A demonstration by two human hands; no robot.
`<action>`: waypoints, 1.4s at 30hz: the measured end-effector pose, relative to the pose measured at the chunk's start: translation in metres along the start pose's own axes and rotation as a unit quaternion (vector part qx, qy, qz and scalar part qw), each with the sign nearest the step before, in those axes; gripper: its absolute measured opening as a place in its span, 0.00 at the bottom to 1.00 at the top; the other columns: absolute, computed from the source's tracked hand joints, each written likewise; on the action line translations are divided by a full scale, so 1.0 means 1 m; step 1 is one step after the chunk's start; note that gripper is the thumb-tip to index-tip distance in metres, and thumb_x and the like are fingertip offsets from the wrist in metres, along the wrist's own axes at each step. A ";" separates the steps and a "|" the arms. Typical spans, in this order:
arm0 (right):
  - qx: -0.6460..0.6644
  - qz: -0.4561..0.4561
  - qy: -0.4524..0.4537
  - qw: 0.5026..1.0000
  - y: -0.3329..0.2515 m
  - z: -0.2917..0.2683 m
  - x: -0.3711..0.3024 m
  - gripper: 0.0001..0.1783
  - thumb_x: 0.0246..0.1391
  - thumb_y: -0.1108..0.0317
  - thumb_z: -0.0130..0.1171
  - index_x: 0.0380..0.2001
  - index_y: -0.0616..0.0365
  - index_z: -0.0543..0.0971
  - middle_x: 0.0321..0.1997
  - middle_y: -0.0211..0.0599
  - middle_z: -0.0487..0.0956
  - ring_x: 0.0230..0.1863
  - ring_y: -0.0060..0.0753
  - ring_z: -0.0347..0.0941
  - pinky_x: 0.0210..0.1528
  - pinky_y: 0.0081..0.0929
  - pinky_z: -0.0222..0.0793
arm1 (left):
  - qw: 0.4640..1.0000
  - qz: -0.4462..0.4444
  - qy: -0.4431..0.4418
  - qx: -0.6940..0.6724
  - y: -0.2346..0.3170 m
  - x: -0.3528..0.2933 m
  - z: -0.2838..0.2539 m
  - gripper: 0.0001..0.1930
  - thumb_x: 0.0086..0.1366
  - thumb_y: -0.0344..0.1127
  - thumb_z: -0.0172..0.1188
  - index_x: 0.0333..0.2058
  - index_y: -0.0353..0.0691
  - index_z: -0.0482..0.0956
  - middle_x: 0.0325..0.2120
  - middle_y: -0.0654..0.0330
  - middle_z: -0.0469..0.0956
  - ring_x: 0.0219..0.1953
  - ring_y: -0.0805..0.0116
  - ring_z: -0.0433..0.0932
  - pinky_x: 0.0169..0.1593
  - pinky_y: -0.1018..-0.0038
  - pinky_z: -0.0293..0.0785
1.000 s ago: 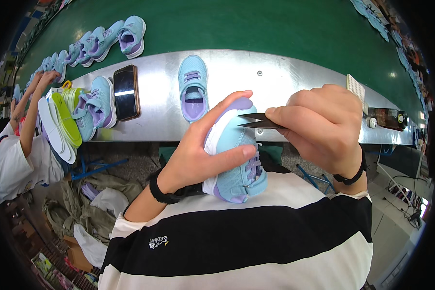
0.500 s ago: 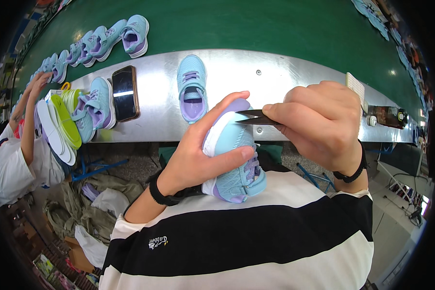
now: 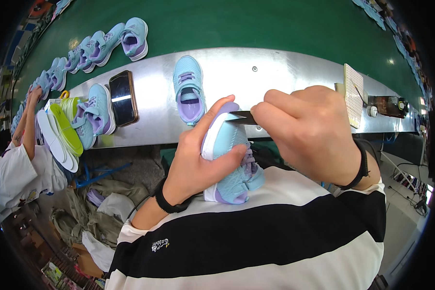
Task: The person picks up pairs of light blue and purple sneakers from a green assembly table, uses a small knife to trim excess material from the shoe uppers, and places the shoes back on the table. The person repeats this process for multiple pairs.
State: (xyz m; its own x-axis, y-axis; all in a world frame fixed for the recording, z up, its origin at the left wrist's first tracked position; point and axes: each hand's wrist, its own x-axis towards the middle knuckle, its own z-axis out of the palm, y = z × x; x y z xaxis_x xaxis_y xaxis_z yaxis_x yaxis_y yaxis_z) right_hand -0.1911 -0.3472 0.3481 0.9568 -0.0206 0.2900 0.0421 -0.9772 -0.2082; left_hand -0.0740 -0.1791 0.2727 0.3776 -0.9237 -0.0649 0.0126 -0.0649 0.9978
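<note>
Head: tapered black blades (image 3: 241, 118) at textured blue shoe (image 3: 225, 140).

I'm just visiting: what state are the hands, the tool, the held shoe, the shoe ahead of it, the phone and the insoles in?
Left hand: gripping the held shoe
Right hand: closed on the black pointed tool
Black pointed tool: tips at the shoe's toe; contact unclear
Held shoe: tilted
Shoe ahead: upright, unheld
Phone: face up, screen mostly dark
Insoles: loose, overlapping
</note>
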 end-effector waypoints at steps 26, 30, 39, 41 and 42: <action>0.039 -0.023 0.045 0.998 0.011 -0.001 -0.002 0.14 0.28 0.72 0.69 0.26 0.55 0.81 0.19 0.27 0.70 0.17 0.31 0.68 0.20 0.30 0.58 | 1.000 0.015 -0.015 -0.004 0.001 0.002 -0.006 0.38 0.57 0.33 0.67 0.65 0.37 0.63 0.42 0.56 0.79 0.42 0.71 0.76 0.51 0.73 0.71; 0.019 -0.026 0.044 0.999 0.008 -0.002 -0.002 0.13 0.31 0.72 0.68 0.27 0.55 0.80 0.19 0.28 0.70 0.16 0.32 0.68 0.20 0.29 0.58 | 1.000 0.015 -0.015 -0.017 -0.001 0.002 -0.004 0.37 0.56 0.33 0.67 0.64 0.37 0.63 0.43 0.55 0.78 0.43 0.71 0.76 0.52 0.72 0.71; 0.179 0.050 0.070 0.980 0.014 0.021 -0.001 0.08 0.41 0.79 0.67 0.27 0.60 0.80 0.23 0.33 0.76 0.20 0.37 0.74 0.22 0.28 0.66 | 0.991 -0.071 -0.009 -0.109 -0.002 0.007 -0.006 0.36 0.58 0.36 0.65 0.65 0.37 0.63 0.45 0.54 0.77 0.46 0.70 0.74 0.54 0.71 0.70; 0.153 0.078 0.097 0.980 0.018 0.023 0.000 0.07 0.43 0.78 0.68 0.27 0.61 0.80 0.24 0.36 0.78 0.21 0.34 0.76 0.23 0.27 0.67 | 0.982 -0.092 -0.016 -0.165 0.001 0.013 -0.010 0.39 0.58 0.39 0.63 0.66 0.36 0.59 0.45 0.51 0.76 0.46 0.66 0.76 0.52 0.69 0.73; 0.145 0.087 0.114 0.979 0.020 0.024 0.001 0.07 0.44 0.78 0.69 0.27 0.62 0.80 0.24 0.37 0.78 0.22 0.33 0.77 0.23 0.26 0.68 | 0.974 -0.111 -0.018 -0.196 0.003 0.016 -0.013 0.41 0.57 0.42 0.62 0.66 0.34 0.56 0.45 0.48 0.76 0.46 0.62 0.78 0.51 0.68 0.75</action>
State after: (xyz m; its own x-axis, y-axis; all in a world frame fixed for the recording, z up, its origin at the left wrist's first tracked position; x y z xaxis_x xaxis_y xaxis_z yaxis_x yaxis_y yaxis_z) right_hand -0.1825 -0.3614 0.3215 0.8690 -0.2599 0.4211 -0.0040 -0.8547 -0.5191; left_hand -0.0554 -0.1894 0.2752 0.2931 -0.9165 -0.2724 0.4448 -0.1215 0.8873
